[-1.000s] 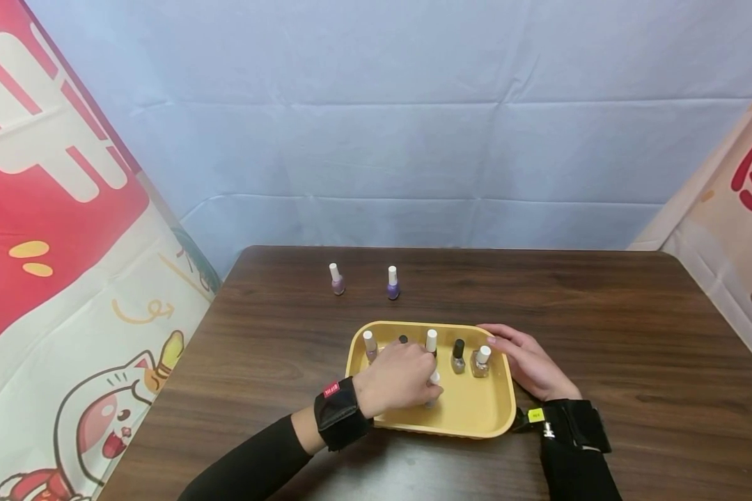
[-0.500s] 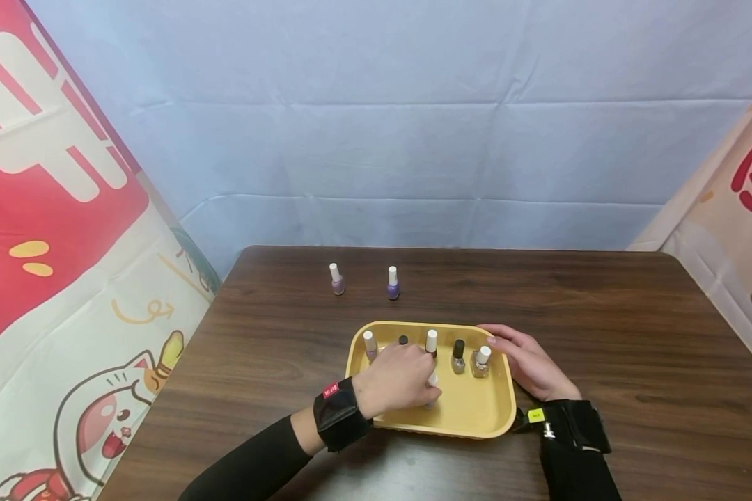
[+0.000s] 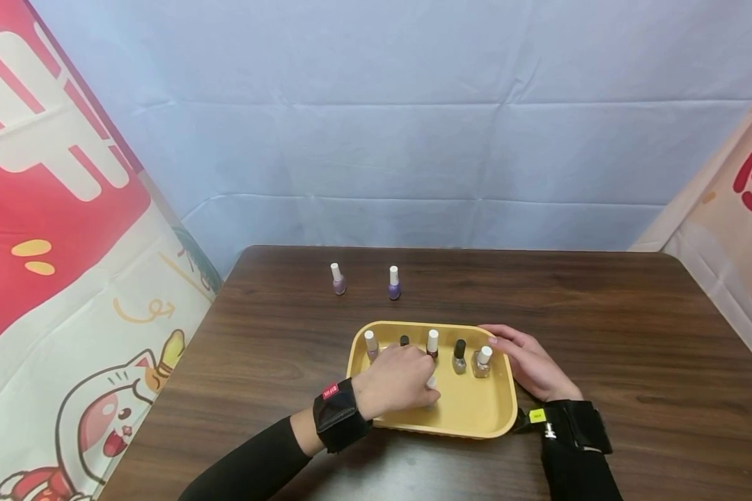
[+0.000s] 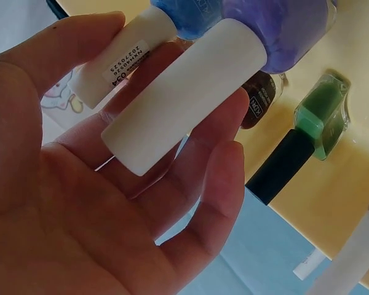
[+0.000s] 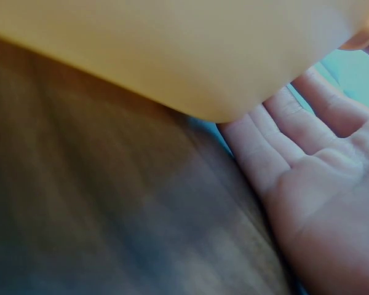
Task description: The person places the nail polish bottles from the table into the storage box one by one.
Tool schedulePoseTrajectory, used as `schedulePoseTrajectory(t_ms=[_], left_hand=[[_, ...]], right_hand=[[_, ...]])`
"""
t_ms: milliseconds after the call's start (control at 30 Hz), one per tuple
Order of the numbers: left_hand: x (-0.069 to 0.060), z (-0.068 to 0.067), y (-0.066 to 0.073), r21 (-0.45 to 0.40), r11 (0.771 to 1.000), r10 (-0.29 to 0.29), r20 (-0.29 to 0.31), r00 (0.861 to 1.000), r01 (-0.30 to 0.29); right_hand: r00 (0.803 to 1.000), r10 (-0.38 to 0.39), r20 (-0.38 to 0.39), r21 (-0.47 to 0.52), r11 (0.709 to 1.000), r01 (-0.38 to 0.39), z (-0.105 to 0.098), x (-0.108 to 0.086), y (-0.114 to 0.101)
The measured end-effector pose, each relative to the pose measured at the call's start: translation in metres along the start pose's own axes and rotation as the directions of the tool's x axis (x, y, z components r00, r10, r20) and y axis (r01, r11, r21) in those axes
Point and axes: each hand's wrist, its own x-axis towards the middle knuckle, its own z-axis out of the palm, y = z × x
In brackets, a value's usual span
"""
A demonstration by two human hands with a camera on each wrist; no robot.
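Observation:
My left hand (image 3: 397, 376) reaches into the shallow yellow basket (image 3: 476, 426). In the left wrist view, its thumb and a finger pinch the white cap of a blue nail polish bottle (image 4: 189, 17). A purple nail polish bottle (image 4: 281, 31) with a white cap stands nearer that camera, in front of the curled fingers; whether they touch it I cannot tell. My right hand (image 3: 533, 362) rests against the basket's right end, thumb on the rim and fingers outside. From the right wrist, its fingers (image 5: 264, 144) look straight, their tips hidden behind the wall.
Several nail polish bottles stand in the basket, among them a green one (image 4: 323, 110), a lilac one (image 3: 371, 346) and a clear one (image 3: 482, 362). Behind it on the brown table (image 3: 601, 313) are a mauve bottle (image 3: 338, 282) and a violet one (image 3: 394, 285).
My left hand has shifted very slightly left, and the white cap beside its thumb has moved a little left and toward me. The right hand and the basket stay put.

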Motion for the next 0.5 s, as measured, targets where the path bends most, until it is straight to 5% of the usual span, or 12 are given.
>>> schedulePoseTrajectory(t_ms=[500], left_hand=[[-0.0021,-0.0004,-0.0007,-0.017,1.000,0.006,0.000,1.000,-0.006]], right_hand=[[1.000,0.018,-0.015,-0.007,1.000,-0.018,0.0016,0.0005,-0.0014]])
